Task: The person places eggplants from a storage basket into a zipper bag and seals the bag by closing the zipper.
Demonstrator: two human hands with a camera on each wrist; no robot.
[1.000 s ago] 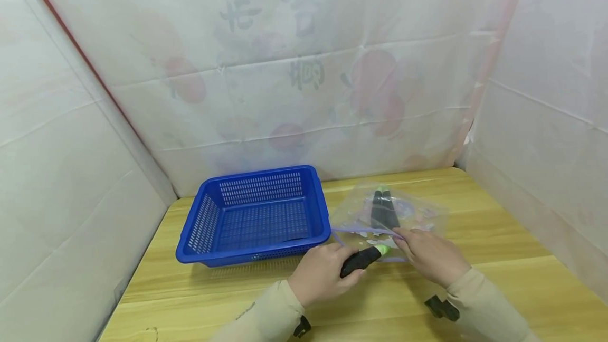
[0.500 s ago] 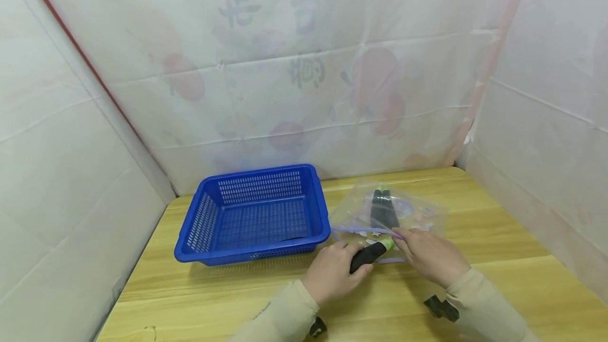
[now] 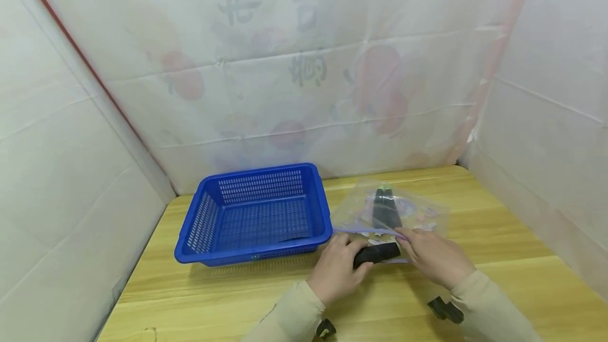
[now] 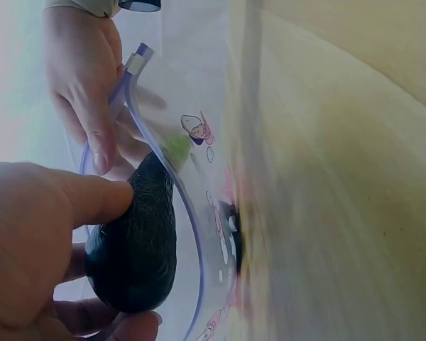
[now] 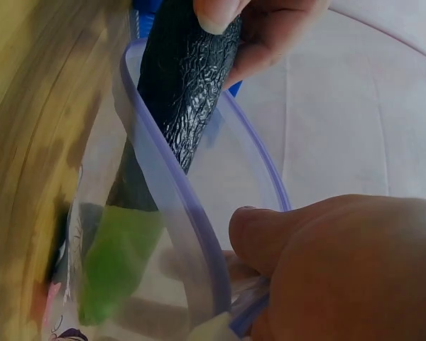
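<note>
My left hand (image 3: 336, 268) grips a dark, wrinkled eggplant (image 3: 380, 253) by its thick end. Its green tip (image 5: 121, 259) shows through the clear plastic in the right wrist view, inside the mouth of a purple-edged zip bag (image 3: 349, 210). With thumb and fingers, my right hand (image 3: 434, 257) pinches the bag's edge near the slider (image 4: 135, 62), and the mouth gapes. Two more dark eggplants (image 3: 387, 210) with green tops lie side by side in the bag, which has printed figures on it.
A blue perforated basket (image 3: 252, 173) stands left of the bag, close to its corner. A thin dark shape shows at the basket's near inner side. Both rest on a wooden table (image 3: 199, 310) enclosed by pale printed cloth (image 3: 285, 104).
My left hand has moved right, taking the eggplant into the bag's mouth, tip first. The green tip is now hidden in the head view. My right hand stays at the bag's edge.
</note>
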